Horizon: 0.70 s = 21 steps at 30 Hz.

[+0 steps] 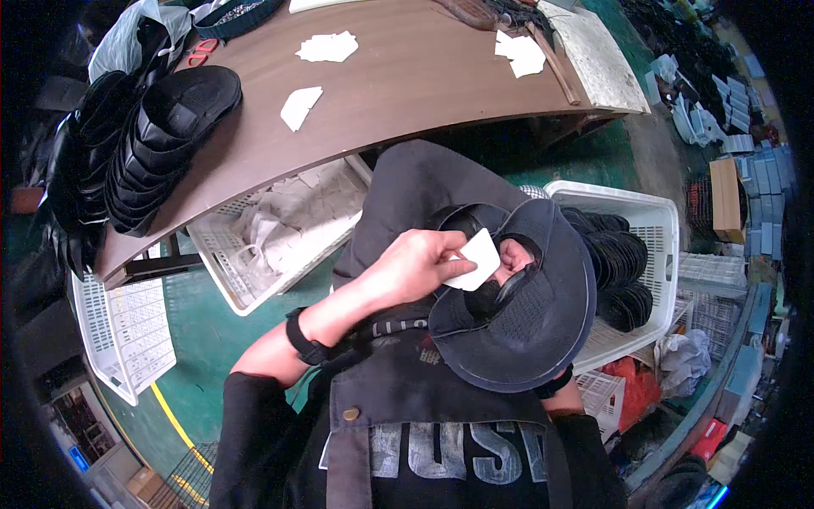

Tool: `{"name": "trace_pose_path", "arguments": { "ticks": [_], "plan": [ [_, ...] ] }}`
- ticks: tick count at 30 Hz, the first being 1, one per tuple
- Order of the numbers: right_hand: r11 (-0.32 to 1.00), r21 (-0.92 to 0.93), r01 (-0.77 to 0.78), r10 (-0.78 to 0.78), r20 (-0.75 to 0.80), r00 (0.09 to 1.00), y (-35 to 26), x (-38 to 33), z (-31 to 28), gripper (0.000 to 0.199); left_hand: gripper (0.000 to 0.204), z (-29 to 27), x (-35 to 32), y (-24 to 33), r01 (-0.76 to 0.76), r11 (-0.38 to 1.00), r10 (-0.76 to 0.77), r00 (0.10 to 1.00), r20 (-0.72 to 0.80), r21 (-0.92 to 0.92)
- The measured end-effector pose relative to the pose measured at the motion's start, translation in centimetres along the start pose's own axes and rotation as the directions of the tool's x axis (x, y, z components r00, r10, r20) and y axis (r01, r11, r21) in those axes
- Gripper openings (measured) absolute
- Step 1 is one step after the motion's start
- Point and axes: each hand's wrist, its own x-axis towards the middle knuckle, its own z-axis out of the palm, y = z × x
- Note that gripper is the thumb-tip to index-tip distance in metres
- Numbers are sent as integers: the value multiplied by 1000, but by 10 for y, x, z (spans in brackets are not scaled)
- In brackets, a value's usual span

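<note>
The left hand point(413, 265) pinches the card point(481, 260), with the slipper point(547, 310) rightward, the right hand point(514, 255) showing through it, hold unclear.

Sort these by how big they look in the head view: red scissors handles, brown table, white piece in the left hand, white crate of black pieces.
1. Brown table
2. White crate
3. Held white piece
4. Red scissors handles

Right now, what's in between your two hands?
In the head view, a white piece, pinched by the left hand, lies between it and the right hand, amid dark footwear.
</note>
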Motion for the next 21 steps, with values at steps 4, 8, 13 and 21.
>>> {"name": "trace_pose_path", "arguments": {
  "ticks": [4, 8, 13, 21],
  "plan": [
    [998, -37, 58, -58, 17, 998, 11, -3, -4, 15, 19, 8, 8, -8, -78, 914, 156, 974, -166, 398],
    [998, -29, 51, -49, 67, 997, 20, -2, 1, 16, 25, 2, 14, -12, -98, 844, 166, 983, -83, 527],
    [961, -158, 226, -188, 221, 957, 24, -2, -6, 15, 34, -4, 22, -14, 30, 885, 18, 995, -99, 465],
    [932, -322, 166, -165, 29, 986, -12, -20, 19, 16, 26, 11, 27, -53, 75, 997, -76, 997, 30, 28]
  ]
}}
